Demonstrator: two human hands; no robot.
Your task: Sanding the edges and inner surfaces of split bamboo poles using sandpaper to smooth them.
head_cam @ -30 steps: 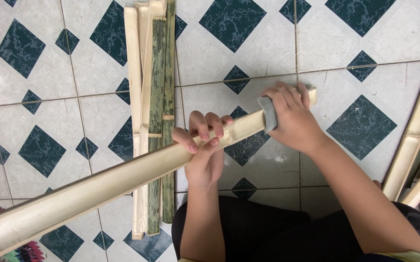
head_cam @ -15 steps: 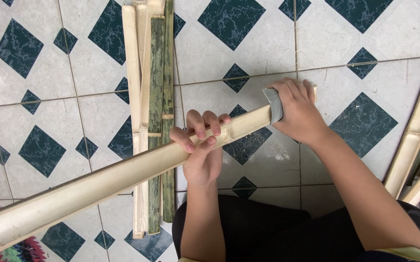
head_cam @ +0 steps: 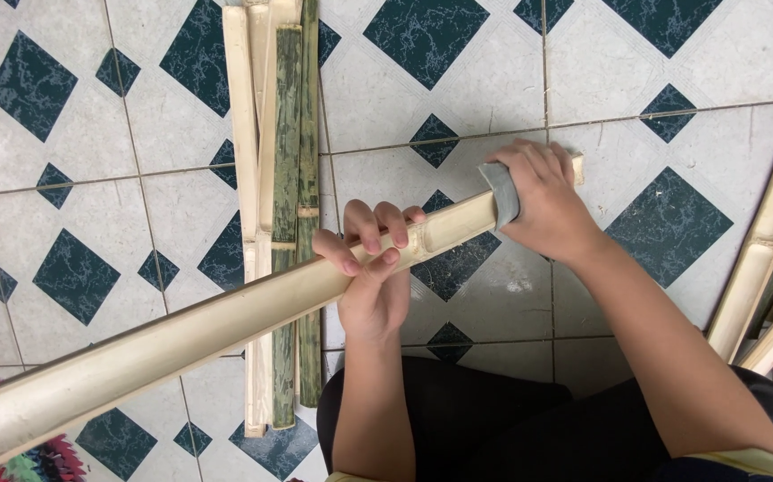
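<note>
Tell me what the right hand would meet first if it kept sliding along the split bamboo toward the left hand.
Probably the left hand: its fingers curl over the same bamboo half, with only bare bamboo between it and the right hand, which presses a grey pad there.

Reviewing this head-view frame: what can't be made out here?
- Grey tool: mostly hidden inside the right hand; its kind is unclear.
- Split bamboo pole: its lower-left end is cut by the frame edge.
- Bamboo strips on the floor: tops cut by the upper edge.
- Colourful cloth: cropped at the bottom-left corner.
- Left hand: palm hidden behind the pole.
</note>
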